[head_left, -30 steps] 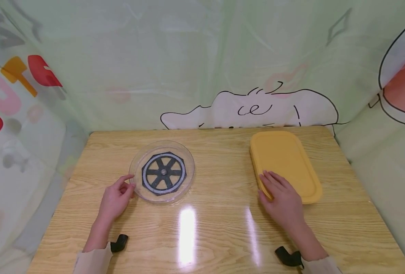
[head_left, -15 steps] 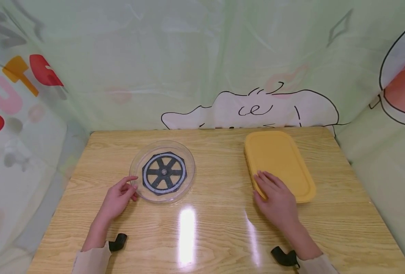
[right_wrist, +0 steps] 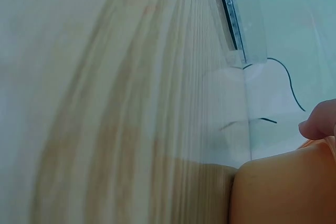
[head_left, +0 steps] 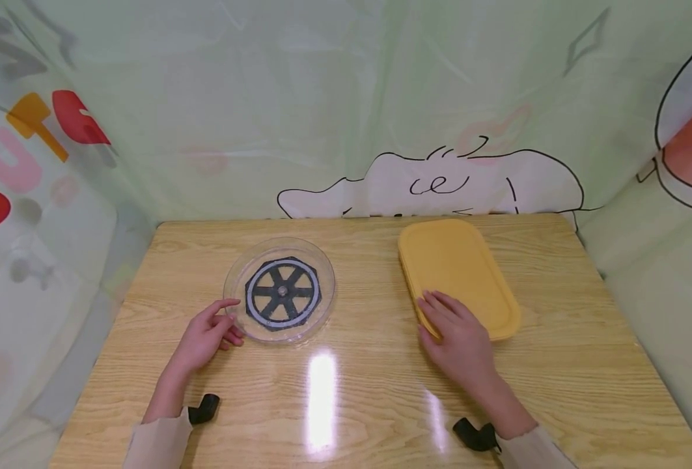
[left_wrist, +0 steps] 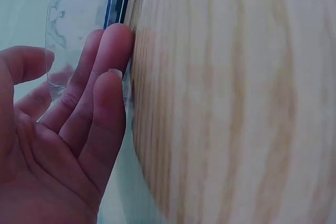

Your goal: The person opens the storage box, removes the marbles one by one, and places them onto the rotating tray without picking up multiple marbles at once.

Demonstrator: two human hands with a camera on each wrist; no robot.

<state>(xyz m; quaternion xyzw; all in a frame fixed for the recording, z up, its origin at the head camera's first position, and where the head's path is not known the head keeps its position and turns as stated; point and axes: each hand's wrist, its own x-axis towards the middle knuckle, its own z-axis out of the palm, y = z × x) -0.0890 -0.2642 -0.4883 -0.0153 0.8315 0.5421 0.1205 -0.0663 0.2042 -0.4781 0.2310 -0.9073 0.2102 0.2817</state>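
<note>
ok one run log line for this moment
left hand: at edge of clear dish; right hand: on yellow container; dark spoked shape: within dish outline; wooden table: under both

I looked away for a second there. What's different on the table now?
The yellow box has slid left, nearer the clear dish, and the right hand, on its near-left part, has gone with it. The left hand has shifted slightly right, reaching further over the dish's rim. No hold was visibly taken or let go. The dish and its black wheel shape stayed put.
</note>
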